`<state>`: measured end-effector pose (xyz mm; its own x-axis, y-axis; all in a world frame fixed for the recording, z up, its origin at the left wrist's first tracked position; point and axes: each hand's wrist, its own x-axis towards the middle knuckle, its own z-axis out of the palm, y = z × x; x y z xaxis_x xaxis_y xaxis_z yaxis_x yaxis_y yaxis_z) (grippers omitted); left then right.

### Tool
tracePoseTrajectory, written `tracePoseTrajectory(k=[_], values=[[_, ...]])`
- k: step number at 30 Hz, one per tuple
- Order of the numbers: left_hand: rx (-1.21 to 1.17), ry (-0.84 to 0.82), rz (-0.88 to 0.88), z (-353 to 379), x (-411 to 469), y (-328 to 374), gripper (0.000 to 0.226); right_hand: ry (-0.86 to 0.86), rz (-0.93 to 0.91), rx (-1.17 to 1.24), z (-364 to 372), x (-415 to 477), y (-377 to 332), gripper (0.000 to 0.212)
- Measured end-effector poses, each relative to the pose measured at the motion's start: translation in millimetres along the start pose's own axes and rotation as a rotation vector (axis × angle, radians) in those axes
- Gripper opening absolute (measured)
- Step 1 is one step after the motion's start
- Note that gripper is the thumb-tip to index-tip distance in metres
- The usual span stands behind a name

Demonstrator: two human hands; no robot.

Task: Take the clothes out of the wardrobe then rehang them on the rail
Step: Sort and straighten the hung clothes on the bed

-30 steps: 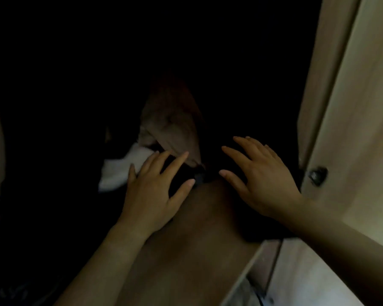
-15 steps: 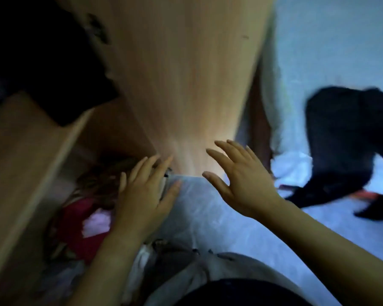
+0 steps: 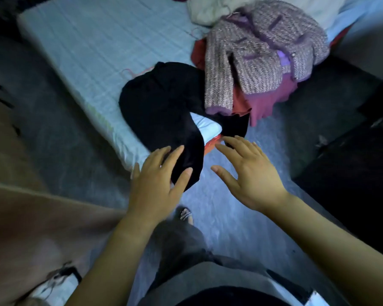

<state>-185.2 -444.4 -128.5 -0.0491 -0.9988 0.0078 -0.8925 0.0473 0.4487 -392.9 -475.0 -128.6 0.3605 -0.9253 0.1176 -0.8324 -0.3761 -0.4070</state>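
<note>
While both hands reach out empty over the floor, the clothes lie ahead on a mattress. Nearest the viewer, the left hand point(image 3: 158, 184) is spread flat, fingers apart, overlapping in view the hanging end of a black garment point(image 3: 164, 111); whether it touches the cloth cannot be told. Just beside it, the right hand point(image 3: 248, 175) is likewise spread, palm down, gripping nothing. Beyond the fingertips, the black garment drapes over the near corner of the pale mattress point(image 3: 86, 47), one end trailing off the edge toward the floor point(image 3: 226, 217). Farther on, a purple knitted cardigan point(image 3: 263, 47) rests on top of red and pink garments point(image 3: 263, 102), with a cream item point(image 3: 208, 9) at the far edge. No container, wardrobe interior or rail can be identified in this view, so nothing can be said of contents; the mattress serves as the only holding surface.

Likely risks, judged from the layout: the overhanging black garment may slide to the floor if grasped by its loose end alone; lifting it may drag the cardigan, whose sleeve lies against it; motion blur suggests haste, which favours a poor grip.
</note>
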Motion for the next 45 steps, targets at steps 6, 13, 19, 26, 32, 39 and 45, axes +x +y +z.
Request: tracePoseTrajectory(k=[6,13,19,26,32,39,45], values=[[-0.001,-0.080,-0.004,37,124,-5,0.064,-0.018,0.076,-0.012,14,98,72,0.059],[0.041,-0.076,-0.141,30,296,-43,0.066,-0.132,-0.090,-0.016,20,292,120,0.060],[0.057,-0.027,-0.300,17,389,-107,0.065,-0.167,-0.268,-0.003,42,449,130,0.057],[0.031,0.064,-0.568,39,470,-197,0.065,-0.373,-0.533,0.037,130,621,133,0.057],[0.059,0.060,-0.809,97,520,-292,0.067,-0.480,-0.618,0.020,248,722,157,0.052],[0.129,0.125,-1.047,153,535,-374,0.066,-0.541,-0.528,0.005,356,777,182,0.047],[0.124,0.104,-1.124,173,529,-395,0.067,-0.519,-0.425,0.100,388,778,199,0.035]])
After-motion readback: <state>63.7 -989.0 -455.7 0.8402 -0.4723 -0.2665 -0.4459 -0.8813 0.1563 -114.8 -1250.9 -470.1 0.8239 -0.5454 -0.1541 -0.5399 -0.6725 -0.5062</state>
